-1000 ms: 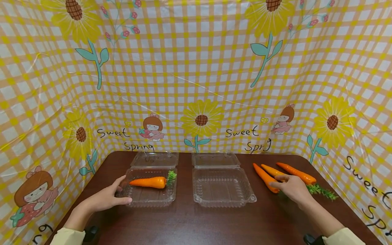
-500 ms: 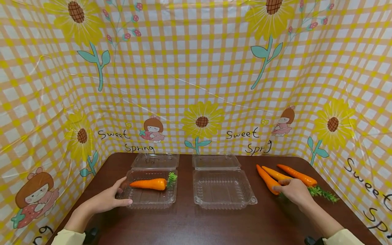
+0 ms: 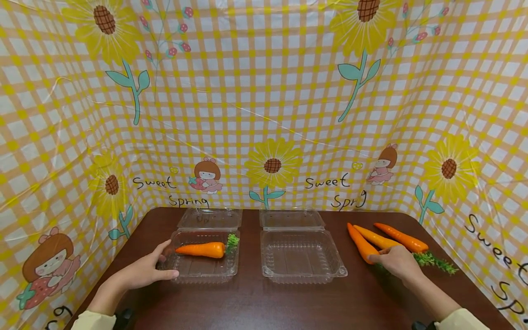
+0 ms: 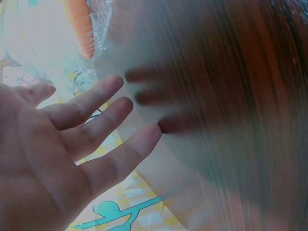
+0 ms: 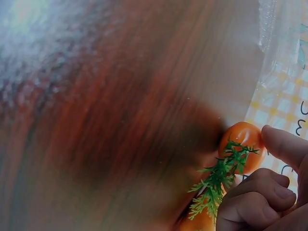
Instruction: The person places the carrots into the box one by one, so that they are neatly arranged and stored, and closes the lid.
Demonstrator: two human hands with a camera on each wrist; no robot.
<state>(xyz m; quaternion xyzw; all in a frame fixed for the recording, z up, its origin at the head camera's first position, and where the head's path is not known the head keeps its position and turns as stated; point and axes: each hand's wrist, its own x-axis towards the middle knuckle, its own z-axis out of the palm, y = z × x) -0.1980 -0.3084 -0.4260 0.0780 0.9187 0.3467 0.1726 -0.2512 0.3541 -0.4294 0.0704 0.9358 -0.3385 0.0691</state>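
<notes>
On the left, my left hand (image 3: 142,270) rests with fingers spread along the left side of a clear plastic clamshell box (image 3: 181,273), its thumb at the near left corner. Straight, parted fingers (image 4: 103,106) show in the left wrist view. Inside that box lies an orange carrot (image 3: 202,250) with a green top. At the right, my right hand (image 3: 398,263) pinches the thick end of a carrot (image 3: 359,243) lying on the table; in the right wrist view this carrot's rounded end (image 5: 243,134) touches a fingertip, with several fingers curled below. Its leafy top (image 5: 219,180) hangs beside them.
A second clear clamshell box (image 3: 264,270), lid folded back, stands mid-table with nothing in it. Two more carrots, one lighter orange (image 3: 373,237) and one darker (image 3: 402,237), lie beside the right hand. Checked cloth (image 3: 231,105) walls the brown table (image 3: 247,305).
My right thumb and fingers have closed on the near carrot, whose tip has swung slightly right. The left hand stays by its box. The head view has tilted up a little.
</notes>
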